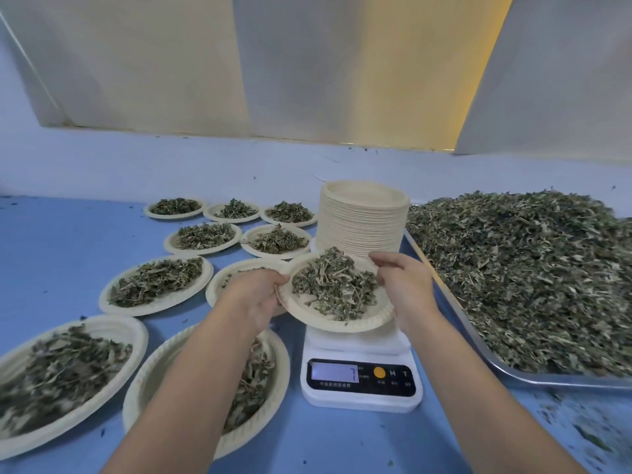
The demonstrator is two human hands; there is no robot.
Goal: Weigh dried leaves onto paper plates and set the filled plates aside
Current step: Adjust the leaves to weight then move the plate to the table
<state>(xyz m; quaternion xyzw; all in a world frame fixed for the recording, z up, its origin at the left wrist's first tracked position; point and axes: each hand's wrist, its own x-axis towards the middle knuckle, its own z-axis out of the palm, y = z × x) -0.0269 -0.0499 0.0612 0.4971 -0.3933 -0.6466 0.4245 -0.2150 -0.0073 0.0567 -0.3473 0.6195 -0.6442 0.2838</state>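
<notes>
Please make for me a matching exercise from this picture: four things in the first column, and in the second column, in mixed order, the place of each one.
Things:
1. stack of empty plates
2. metal tray
3. scale
4. plate with leaves

Places:
A. held between the left hand and the right hand
B. on the right, heaped with loose leaves
C. on the blue table, below the held plate
D. behind the scale, beside the tray

Pairs: 1-D, 2-B, 3-C, 4-A
</notes>
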